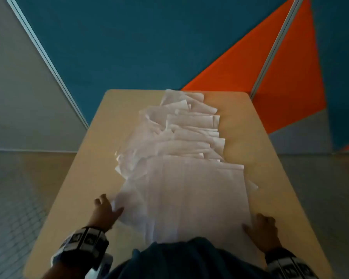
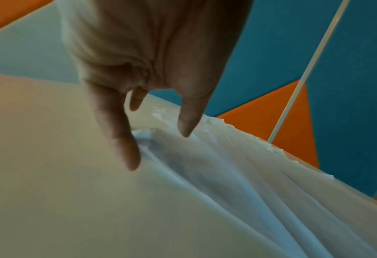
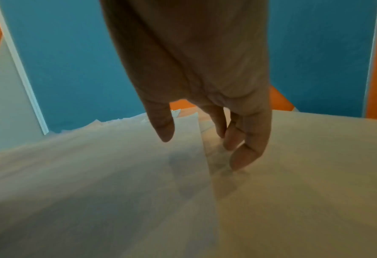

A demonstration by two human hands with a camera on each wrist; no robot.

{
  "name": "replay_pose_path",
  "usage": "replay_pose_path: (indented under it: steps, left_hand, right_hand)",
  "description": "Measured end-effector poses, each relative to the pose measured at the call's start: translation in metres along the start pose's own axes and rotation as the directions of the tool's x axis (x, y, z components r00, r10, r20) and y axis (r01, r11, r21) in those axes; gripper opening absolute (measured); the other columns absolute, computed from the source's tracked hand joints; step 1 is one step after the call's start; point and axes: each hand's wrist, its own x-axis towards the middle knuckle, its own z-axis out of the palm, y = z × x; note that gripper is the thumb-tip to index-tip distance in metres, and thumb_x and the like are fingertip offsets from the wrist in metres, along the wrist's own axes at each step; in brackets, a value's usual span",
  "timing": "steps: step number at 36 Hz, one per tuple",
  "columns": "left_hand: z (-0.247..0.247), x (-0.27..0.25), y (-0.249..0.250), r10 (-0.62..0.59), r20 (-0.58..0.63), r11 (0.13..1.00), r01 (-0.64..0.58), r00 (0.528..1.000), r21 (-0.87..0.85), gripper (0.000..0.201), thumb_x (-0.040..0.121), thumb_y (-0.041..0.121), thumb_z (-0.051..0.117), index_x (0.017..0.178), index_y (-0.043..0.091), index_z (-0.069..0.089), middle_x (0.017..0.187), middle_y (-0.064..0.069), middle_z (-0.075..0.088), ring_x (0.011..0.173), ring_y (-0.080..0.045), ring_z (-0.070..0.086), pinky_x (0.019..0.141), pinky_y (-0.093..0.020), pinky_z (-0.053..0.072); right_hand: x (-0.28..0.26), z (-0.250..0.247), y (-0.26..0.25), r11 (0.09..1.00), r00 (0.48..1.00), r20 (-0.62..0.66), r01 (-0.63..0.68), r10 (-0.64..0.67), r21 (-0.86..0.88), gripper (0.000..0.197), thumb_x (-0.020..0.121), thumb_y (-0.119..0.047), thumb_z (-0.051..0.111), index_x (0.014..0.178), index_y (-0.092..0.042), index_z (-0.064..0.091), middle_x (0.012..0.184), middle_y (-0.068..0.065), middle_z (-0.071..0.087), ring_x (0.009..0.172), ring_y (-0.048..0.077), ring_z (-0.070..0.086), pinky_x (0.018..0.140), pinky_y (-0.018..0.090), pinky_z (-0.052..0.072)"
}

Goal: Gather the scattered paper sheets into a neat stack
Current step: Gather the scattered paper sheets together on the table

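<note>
Several white paper sheets point(image 1: 189, 168) lie fanned in a long, loose, overlapping pile down the middle of the beige table point(image 1: 75, 188), from the near edge to the far edge. My left hand point(image 1: 107, 209) rests at the pile's near left edge. Its straight fingers point(image 2: 126, 150) touch the rumpled paper edge point(image 2: 238, 174), and the thumb hovers over the sheets. My right hand point(image 1: 263, 228) sits at the near right edge, fingers point(image 3: 247, 153) on the table beside the top sheet point(image 3: 95, 174) and thumb above it. Neither hand grips a sheet.
Blue point(image 1: 139, 47) and orange point(image 1: 250, 67) partition panels stand right behind the table's far edge. Grey floor point(image 1: 18, 198) lies on both sides of the table. My dark clothing point(image 1: 179, 258) covers the near edge of the pile.
</note>
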Motion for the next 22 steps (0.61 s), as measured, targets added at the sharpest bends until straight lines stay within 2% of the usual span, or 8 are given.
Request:
replay_pose_path:
  steps: [2, 4, 6, 8, 11, 16, 22]
  left_hand:
    - [-0.002, 0.004, 0.002, 0.006, -0.031, 1.000, -0.005, 1.000, 0.014, 0.084, 0.080, 0.018, 0.068, 0.140, -0.008, 0.016, 0.139, -0.031, 0.025, 0.110, -0.050, 0.050, 0.086, -0.053, 0.051]
    - [-0.003, 0.007, 0.003, 0.004, -0.035, 1.000, -0.003, 0.999, 0.023, 0.085, 0.078, 0.016, 0.069, 0.140, -0.010, 0.016, 0.139, -0.033, 0.024, 0.116, -0.050, 0.045, 0.094, -0.054, 0.046]
    - [-0.002, 0.009, 0.004, 0.011, -0.040, 0.998, -0.009, 0.999, 0.059, 0.085, 0.078, 0.013, 0.070, 0.139, -0.011, 0.017, 0.139, -0.033, 0.025, 0.124, -0.048, 0.039, 0.104, -0.051, 0.038]
    - [-0.002, 0.009, 0.006, 0.029, -0.042, 0.996, -0.025, 0.999, 0.083, 0.082, 0.077, 0.012, 0.070, 0.138, -0.012, 0.021, 0.139, -0.033, 0.029, 0.128, -0.045, 0.034, 0.108, -0.046, 0.032]
    - [-0.001, 0.013, 0.006, 0.046, -0.038, 0.994, -0.042, 0.998, 0.100, 0.071, 0.077, 0.009, 0.069, 0.133, -0.011, 0.031, 0.136, -0.032, 0.036, 0.124, -0.043, 0.037, 0.105, -0.045, 0.033]
    - [0.006, 0.013, 0.017, 0.097, -0.026, 0.993, -0.095, 0.995, 0.073, 0.057, 0.077, 0.000, 0.065, 0.129, -0.006, 0.040, 0.125, -0.032, 0.041, 0.112, -0.047, 0.047, 0.096, -0.046, 0.039]
    - [0.015, 0.017, 0.032, 0.225, -0.009, 0.973, -0.224, 0.974, 0.056, 0.056, 0.076, -0.001, 0.064, 0.128, -0.003, 0.044, 0.125, -0.030, 0.050, 0.116, -0.042, 0.048, 0.092, -0.044, 0.039]
  right_hand:
    - [0.002, -0.004, -0.006, 0.999, 0.999, -0.023, -0.023, 0.024, 0.027, 0.055, 0.085, -0.028, 0.063, 0.122, 0.005, 0.040, 0.131, 0.027, 0.034, 0.122, 0.040, 0.035, 0.097, 0.039, 0.034]
    - [0.004, -0.008, -0.011, 0.999, 0.999, -0.027, -0.034, 0.035, 0.036, 0.058, 0.084, -0.027, 0.064, 0.123, 0.007, 0.038, 0.133, 0.028, 0.031, 0.121, 0.041, 0.036, 0.099, 0.039, 0.032]
    - [0.006, -0.007, -0.015, 0.999, 0.999, -0.032, -0.035, 0.036, 0.027, 0.060, 0.083, -0.027, 0.065, 0.124, 0.008, 0.038, 0.134, 0.028, 0.031, 0.120, 0.042, 0.037, 0.101, 0.040, 0.031]
    - [0.007, -0.006, -0.018, 0.998, 0.999, -0.039, -0.034, 0.036, 0.049, 0.062, 0.082, -0.027, 0.067, 0.124, 0.008, 0.038, 0.134, 0.029, 0.031, 0.119, 0.042, 0.038, 0.100, 0.041, 0.033]
    - [0.009, -0.004, -0.025, 0.998, 0.998, -0.057, -0.016, 0.020, 0.067, 0.062, 0.079, -0.024, 0.070, 0.124, 0.008, 0.040, 0.132, 0.030, 0.034, 0.119, 0.042, 0.038, 0.100, 0.043, 0.034]
    - [0.007, 0.002, -0.038, 0.997, 0.997, -0.069, 0.041, -0.037, 0.064, 0.072, 0.076, -0.023, 0.073, 0.132, 0.004, 0.037, 0.136, 0.026, 0.032, 0.122, 0.042, 0.037, 0.103, 0.044, 0.034]
    - [0.006, 0.012, -0.048, 0.973, 0.975, -0.056, 0.218, -0.215, 0.070, 0.079, 0.075, -0.015, 0.072, 0.141, -0.007, 0.030, 0.139, 0.022, 0.028, 0.126, 0.038, 0.033, 0.106, 0.042, 0.032]
